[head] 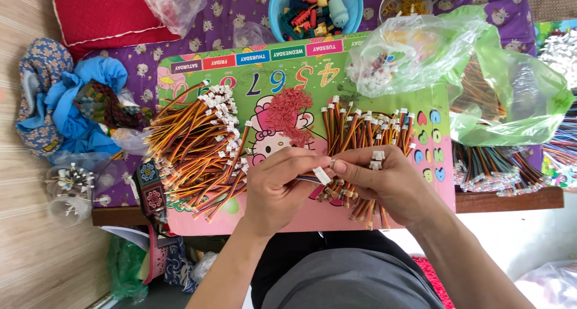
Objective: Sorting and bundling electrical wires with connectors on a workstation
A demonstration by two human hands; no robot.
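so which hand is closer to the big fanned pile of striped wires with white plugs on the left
Left. The left hand lies just beside the fanned wire pile; the right hand is farther off.

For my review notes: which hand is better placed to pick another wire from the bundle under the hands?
Probably the right hand: it lies directly over the loose wire bundle. The left hand pinches the white connector and sits further from it.
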